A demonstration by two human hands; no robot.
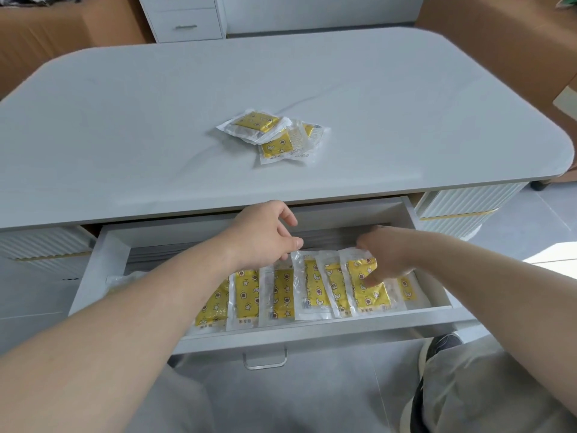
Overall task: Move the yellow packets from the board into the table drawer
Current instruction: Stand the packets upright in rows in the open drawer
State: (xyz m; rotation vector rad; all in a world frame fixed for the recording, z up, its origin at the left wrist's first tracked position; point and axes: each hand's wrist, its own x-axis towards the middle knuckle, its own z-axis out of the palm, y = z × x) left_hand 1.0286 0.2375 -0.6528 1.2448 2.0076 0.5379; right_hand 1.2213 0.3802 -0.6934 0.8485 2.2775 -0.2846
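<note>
Right hand (387,256) pinches a yellow packet (370,295) in the drawer (312,333); left hand (265,235) curled, hold unclear.

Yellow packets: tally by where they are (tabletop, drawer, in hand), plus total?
Tabletop packets: 3, overlapping pile
Drawer packets: 6 visible, lying in a row
Held packet: 1, pinched by the right hand in the drawer
Total: 10 visible
</note>
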